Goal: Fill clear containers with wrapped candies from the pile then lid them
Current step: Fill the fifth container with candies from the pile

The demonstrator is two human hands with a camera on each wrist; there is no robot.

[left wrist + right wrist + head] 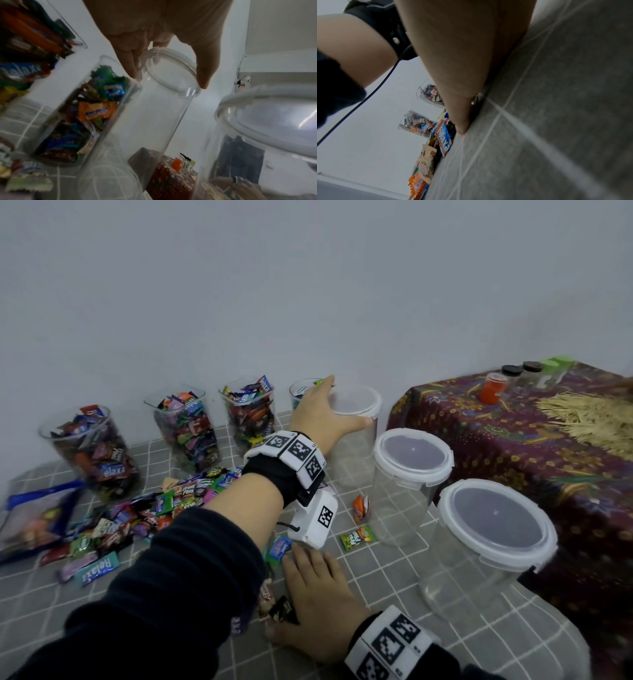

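Note:
My left hand [342,405] reaches to the far clear container [354,460], which is empty, and its fingers and thumb curl round the white lid [368,402]. The left wrist view shows the left hand [168,77] spanning that lid's rim [171,54]. My right hand [308,587] lies flat on the grey tiled mat [383,570], fingers straight, touching a few loose candies [281,611]. The candy pile [137,515] spreads to the left. Three unlidded containers [186,433] behind it are full of candies. A fourth container [82,108] is partly filled.
Two more empty lidded containers [411,457] [493,522] stand at the right. Loose candies [359,537] lie between them and my arms. A low table with a patterned cloth [513,453] carries small jars [491,388] and a bundle of sticks [589,419]. A blue bag [34,515] lies far left.

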